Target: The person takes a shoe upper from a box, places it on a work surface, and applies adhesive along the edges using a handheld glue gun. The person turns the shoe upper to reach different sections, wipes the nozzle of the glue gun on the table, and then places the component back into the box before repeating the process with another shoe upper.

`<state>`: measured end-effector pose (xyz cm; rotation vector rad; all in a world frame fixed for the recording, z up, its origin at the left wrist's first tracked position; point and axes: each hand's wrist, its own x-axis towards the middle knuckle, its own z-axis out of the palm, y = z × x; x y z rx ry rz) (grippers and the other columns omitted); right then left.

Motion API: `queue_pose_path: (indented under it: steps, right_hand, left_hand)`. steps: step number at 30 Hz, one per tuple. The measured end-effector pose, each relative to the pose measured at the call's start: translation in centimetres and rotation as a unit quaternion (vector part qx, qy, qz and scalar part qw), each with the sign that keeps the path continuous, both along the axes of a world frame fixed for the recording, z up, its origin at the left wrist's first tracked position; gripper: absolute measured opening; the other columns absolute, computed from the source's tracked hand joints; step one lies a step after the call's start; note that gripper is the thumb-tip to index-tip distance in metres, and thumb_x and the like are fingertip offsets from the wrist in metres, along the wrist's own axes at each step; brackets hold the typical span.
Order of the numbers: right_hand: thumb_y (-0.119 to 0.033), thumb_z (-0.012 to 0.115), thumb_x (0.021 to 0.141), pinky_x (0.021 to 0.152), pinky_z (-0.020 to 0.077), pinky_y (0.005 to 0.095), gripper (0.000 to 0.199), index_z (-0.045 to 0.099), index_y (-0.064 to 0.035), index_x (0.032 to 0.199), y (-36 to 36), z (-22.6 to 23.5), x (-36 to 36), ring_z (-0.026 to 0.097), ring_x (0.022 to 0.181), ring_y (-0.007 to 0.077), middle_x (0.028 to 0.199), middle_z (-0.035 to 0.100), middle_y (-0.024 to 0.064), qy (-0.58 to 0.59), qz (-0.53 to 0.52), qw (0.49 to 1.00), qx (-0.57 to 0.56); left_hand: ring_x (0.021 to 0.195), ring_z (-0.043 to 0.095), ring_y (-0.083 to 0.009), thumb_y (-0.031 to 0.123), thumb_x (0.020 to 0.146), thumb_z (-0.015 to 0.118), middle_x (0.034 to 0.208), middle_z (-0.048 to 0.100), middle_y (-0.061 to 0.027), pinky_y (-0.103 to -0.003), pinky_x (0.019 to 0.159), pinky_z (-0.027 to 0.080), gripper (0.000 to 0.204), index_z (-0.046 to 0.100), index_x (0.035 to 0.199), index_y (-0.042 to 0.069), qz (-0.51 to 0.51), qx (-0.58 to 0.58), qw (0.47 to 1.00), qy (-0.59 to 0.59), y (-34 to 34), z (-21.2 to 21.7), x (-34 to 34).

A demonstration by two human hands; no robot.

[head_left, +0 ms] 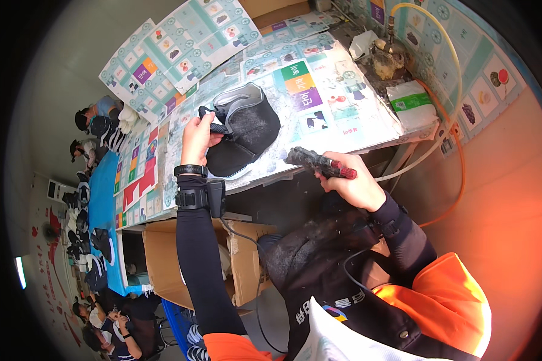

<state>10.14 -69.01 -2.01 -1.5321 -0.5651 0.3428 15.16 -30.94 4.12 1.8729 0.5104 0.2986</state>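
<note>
A black ankle-high shoe (245, 127) with a grey lining and a pale sole edge lies on the covered table, its toe turned toward me. Whitish dust marks its side. My left hand (197, 139) is closed round a black textured strap at the shoe's opening. To the right of the shoe, just off the table's front edge, my right hand (350, 180) grips a grimy black air gun (310, 160) with a red end. Its dark nozzle points left toward the shoe without touching it. A pale hose runs up behind my right hand.
Printed sheets cover the table (343, 114); upright printed boards (180, 48) stand at its back. A yellowish hose (457, 60) loops at right, near a green-and-white packet (411, 105). Below is an open cardboard box (247, 271). Other people and shoes (102, 243) are at far left.
</note>
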Motion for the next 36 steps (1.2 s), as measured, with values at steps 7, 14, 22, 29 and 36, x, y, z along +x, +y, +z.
queue_pose_path:
  steps: [7,14,22,29,36]
  right_hand:
    - [-0.003,0.064,0.077,0.069,0.053,0.0335,0.022,0.069,0.0009,0.098,-1.1,-0.4,-0.1,0.068,0.068,0.0203,0.075,0.069,0.0102,-0.006,-0.027,0.999,-0.046]
    - [0.001,0.062,0.081,0.057,0.0498,0.0256,0.029,0.068,-0.0001,0.109,-2.9,0.0,0.5,0.062,0.065,0.0099,0.09,0.074,0.0038,0.036,-0.111,0.987,0.107]
    - [0.002,0.061,0.08,0.059,0.049,0.0239,0.035,0.068,0.0002,0.115,-3.1,0.5,-0.3,0.063,0.076,0.0086,0.097,0.073,0.0036,0.038,-0.084,0.987,0.132]
    - [0.001,0.062,0.081,0.058,0.0489,0.0236,0.036,0.068,0.0011,0.116,-2.3,0.5,0.0,0.062,0.075,0.0083,0.098,0.073,0.0045,0.049,-0.077,0.986,0.14]
    - [0.002,0.061,0.081,0.059,0.0495,0.0259,0.025,0.066,-0.0006,0.106,1.1,-0.1,-1.9,0.063,0.069,0.0099,0.088,0.072,0.0038,0.032,-0.055,0.993,0.099]
  left_hand:
    - [0.068,0.075,-0.0191,0.027,0.103,0.065,0.086,0.074,-0.0111,-0.031,0.058,0.061,0.03,0.064,0.104,-0.003,-0.015,0.044,0.999,-0.017,-0.3,0.7,-0.5]
    - [0.064,0.073,-0.0214,0.019,0.096,0.063,0.072,0.071,-0.0117,-0.035,0.057,0.057,0.027,0.071,0.098,-0.006,-0.036,0.294,0.955,0.024,-0.7,5.5,-2.8]
    - [0.079,0.071,-0.0415,0.026,0.093,0.065,0.086,0.071,-0.0258,-0.045,0.075,0.054,0.033,0.071,0.106,-0.004,0.033,0.517,0.855,-0.02,-4.0,9.1,-7.0]
    - [0.102,0.072,-0.045,0.027,0.094,0.065,0.106,0.072,-0.0304,-0.046,0.087,0.056,0.041,0.069,0.124,-0.001,0.054,0.555,0.829,-0.043,-3.6,16.5,-7.1]
    - [0.098,0.07,-0.0482,0.031,0.092,0.07,0.096,0.073,-0.0298,-0.052,0.086,0.054,0.036,0.072,0.107,-0.002,-0.06,0.509,0.858,0.022,1.2,6.2,-0.4]
